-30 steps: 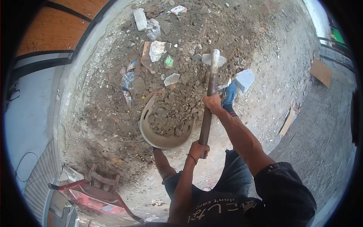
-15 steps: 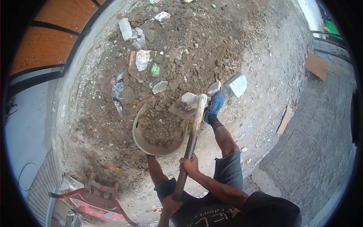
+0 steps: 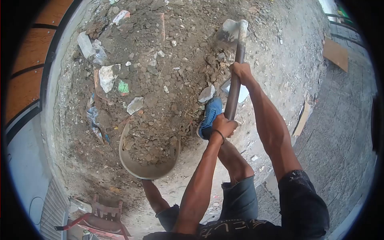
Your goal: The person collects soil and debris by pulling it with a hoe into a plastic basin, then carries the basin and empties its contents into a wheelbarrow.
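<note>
Both my hands grip the long handle of a hoe, which reaches out ahead and to the right. My right hand is wrapped around the handle nearer the blade, and my left hand, with a dark band at its wrist, closes on its lower end. The pale, dirt-smeared hoe blade is at the far end, over the loose soil. Left of my feet, a beige tub holds a heap of soil and small stones.
Rubble and soil spread ahead, with a white chunk and a light block beside my blue shoe. A red wheelbarrow stands lower left. Orange panels line the left; cardboard lies right.
The hoe has moved from beside the tub forward and to the right. My hands have gone up and away from my body with it. The view has shifted somewhat.
</note>
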### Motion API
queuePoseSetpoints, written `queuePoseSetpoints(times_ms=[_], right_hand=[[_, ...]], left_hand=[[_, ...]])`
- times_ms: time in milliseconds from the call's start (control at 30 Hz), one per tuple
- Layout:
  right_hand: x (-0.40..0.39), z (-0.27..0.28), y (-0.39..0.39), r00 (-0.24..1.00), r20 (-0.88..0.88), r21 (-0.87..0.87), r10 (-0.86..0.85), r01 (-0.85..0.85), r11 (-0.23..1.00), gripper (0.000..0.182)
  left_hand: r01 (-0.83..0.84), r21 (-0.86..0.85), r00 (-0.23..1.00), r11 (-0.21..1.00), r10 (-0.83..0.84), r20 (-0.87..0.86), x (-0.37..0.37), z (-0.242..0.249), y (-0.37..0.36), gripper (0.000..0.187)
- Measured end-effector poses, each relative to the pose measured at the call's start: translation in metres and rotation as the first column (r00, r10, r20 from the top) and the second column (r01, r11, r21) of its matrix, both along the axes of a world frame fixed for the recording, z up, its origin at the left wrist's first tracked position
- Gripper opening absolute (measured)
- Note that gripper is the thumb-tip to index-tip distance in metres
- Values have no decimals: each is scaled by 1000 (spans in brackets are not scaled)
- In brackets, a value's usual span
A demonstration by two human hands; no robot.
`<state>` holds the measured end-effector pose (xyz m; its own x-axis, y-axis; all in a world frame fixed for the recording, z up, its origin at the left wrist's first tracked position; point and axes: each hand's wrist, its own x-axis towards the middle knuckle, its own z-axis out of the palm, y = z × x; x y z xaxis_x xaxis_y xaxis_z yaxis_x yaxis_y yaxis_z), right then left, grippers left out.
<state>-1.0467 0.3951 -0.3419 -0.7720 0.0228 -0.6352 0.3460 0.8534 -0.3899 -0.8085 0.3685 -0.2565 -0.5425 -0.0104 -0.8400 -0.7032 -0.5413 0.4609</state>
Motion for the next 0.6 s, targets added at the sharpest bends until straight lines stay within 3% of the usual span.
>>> queuePoseSetpoints(times_ms=[33,67,100,167,200,300,367,400,433,467,533,600], right_hand=[[35,4,-2,999,-25,20,-21,22,1000,39],[61,3,-2,989,-133,162,69,-47,986,42],[76,2,4,995,-46,199,88,-78,977,46],[102,7,7,991,118,96,-69,58,994,48],[119,13,12,990,126,88,-68,57,995,48],[158,44,-3,958,122,-8,-260,263,965,45],[181,63,-10,936,242,-4,-254,263,965,46],[220,65,-10,925,276,22,-262,266,964,46],[230,62,-24,986,136,104,-94,80,991,43],[248,60,-45,994,29,201,104,-108,974,40],[315,65,-62,995,48,196,83,-91,976,43],[340,73,-68,999,0,203,37,-36,979,43]], left_hand=[[-59,25,998,998,60,-28,36,-15,11,33],[-106,63,992,992,110,-65,64,-26,21,32],[-76,76,993,994,82,-80,68,-18,20,32],[-52,83,999,995,51,14,106,10,8,26],[53,-9,998,999,-53,31,121,23,0,27],[106,-190,992,976,-117,-45,162,21,4,24],[132,-115,991,985,-130,24,194,52,1,22],[-16,46,997,999,12,82,215,69,1,21],[-168,177,984,970,154,93,213,70,-6,19],[-206,228,975,952,179,131,236,75,-17,16],[-192,228,975,954,160,152,304,84,-40,16],[-139,228,987,964,115,116,325,91,-55,16]])
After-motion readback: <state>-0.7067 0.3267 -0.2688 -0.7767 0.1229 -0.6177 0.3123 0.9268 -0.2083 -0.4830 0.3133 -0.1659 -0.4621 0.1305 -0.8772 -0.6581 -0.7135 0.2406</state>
